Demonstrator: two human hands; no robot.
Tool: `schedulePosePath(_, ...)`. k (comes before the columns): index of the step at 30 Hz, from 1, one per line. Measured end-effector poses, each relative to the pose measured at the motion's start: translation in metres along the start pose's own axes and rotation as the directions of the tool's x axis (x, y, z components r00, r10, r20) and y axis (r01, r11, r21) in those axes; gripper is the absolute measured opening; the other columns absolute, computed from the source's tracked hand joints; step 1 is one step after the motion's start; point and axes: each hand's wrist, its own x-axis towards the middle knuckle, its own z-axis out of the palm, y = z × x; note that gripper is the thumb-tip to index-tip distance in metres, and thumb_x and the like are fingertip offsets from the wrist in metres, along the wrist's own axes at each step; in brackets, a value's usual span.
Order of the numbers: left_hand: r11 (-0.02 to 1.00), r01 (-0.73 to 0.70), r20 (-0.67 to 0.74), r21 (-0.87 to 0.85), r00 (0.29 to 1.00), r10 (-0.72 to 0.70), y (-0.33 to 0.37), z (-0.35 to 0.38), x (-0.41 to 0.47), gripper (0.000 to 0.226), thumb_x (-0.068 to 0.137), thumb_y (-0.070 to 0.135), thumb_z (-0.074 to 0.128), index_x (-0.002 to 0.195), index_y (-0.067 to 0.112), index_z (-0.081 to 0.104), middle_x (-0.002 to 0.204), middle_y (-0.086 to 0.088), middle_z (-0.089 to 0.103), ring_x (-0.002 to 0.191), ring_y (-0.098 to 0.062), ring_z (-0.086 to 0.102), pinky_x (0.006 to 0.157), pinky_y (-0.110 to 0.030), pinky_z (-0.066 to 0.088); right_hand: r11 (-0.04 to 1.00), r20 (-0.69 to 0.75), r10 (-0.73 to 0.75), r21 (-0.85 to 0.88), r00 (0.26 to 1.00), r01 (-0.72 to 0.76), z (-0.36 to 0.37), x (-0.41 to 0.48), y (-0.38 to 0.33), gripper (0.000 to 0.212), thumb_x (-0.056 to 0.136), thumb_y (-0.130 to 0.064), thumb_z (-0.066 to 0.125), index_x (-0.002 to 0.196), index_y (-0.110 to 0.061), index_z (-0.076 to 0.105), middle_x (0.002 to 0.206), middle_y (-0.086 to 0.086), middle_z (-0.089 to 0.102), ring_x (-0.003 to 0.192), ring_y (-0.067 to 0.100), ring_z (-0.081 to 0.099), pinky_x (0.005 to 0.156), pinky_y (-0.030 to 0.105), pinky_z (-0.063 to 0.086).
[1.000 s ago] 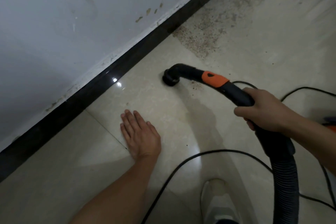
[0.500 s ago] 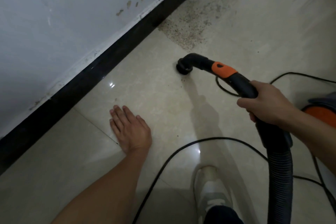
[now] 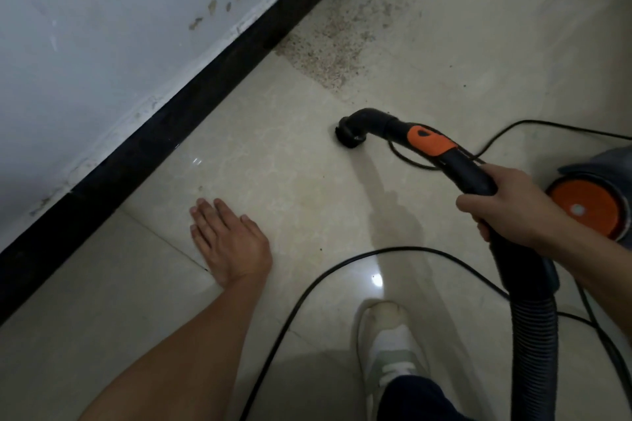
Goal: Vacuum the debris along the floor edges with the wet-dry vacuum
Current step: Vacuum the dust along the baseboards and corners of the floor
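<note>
My right hand (image 3: 513, 207) grips the black vacuum hose handle (image 3: 468, 169), which has an orange band. Its curved black nozzle (image 3: 350, 135) rests mouth-down on the beige tiled floor (image 3: 273, 161). A patch of brown gritty debris (image 3: 337, 44) lies beyond the nozzle, reaching the black baseboard (image 3: 191, 106). My left hand (image 3: 227, 243) is pressed flat on the tile, fingers together, holding nothing. The ribbed hose (image 3: 533, 352) runs down to the lower right.
The vacuum body with an orange round cap (image 3: 591, 210) sits at the right edge. A black power cord (image 3: 307, 287) loops across the floor near my white shoe (image 3: 390, 349). The pale wall (image 3: 102, 27) with stains rises above the baseboard.
The nozzle has slid right and away from the baseboard, staying on the floor short of the debris patch. The view shifted, bringing the vacuum body into sight. My left hand stays flat.
</note>
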Motion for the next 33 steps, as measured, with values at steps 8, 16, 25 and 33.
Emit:
schedulePosePath(8,1.0,0.0,-0.009,-0.004,1.0,0.0,0.0,0.002,-0.001,0.055,0.097,0.023,0.038,0.145,-0.003,0.03,0.154,-0.024,0.024,0.144,-0.035,0.017,0.118,-0.047,0.012,0.993,0.133,-0.048,-0.097,0.99,0.062,0.014,-0.041,-0.005,0.017,0.072,-0.017,0.071,0.08,-0.023,0.056,0.05,-0.001,0.059,0.035,0.014,0.056,0.036,0.019,0.041)
schedulePosePath(16,1.0,-0.015,0.001,-0.018,1.0,0.015,0.001,-0.001,-0.002,0.055,0.098,0.024,0.034,0.146,-0.002,0.029,0.155,-0.023,0.021,0.145,-0.034,0.014,0.119,-0.046,0.01,0.988,0.242,-0.035,-0.137,0.97,0.07,-0.008,-0.061,0.015,0.021,0.074,-0.011,0.073,0.08,-0.023,0.057,0.05,-0.001,0.061,0.037,0.014,0.057,0.037,0.02,0.043)
schedulePosePath(25,0.999,-0.042,-0.018,-0.021,0.999,0.041,-0.003,-0.001,-0.003,0.053,0.098,0.023,0.037,0.145,-0.002,0.032,0.154,-0.024,0.024,0.145,-0.035,0.016,0.118,-0.046,0.011,0.981,0.432,-0.013,-0.17,0.902,0.096,-0.031,-0.046,0.025,0.021,0.074,-0.013,0.071,0.085,-0.026,0.06,0.049,-0.003,0.059,0.04,0.014,0.056,0.041,0.024,0.044)
schedulePosePath(33,0.983,-0.177,0.085,0.055,0.981,0.173,0.008,-0.007,0.017,0.047,0.095,0.012,0.044,0.139,-0.005,0.04,0.149,-0.031,0.029,0.14,-0.043,0.024,0.114,-0.048,0.018,0.995,-0.066,0.08,0.056,0.995,-0.077,-0.017,-0.002,0.058,0.016,0.079,-0.015,0.07,0.089,-0.014,0.057,0.064,0.013,0.064,0.043,0.022,0.061,0.048,0.035,0.051)
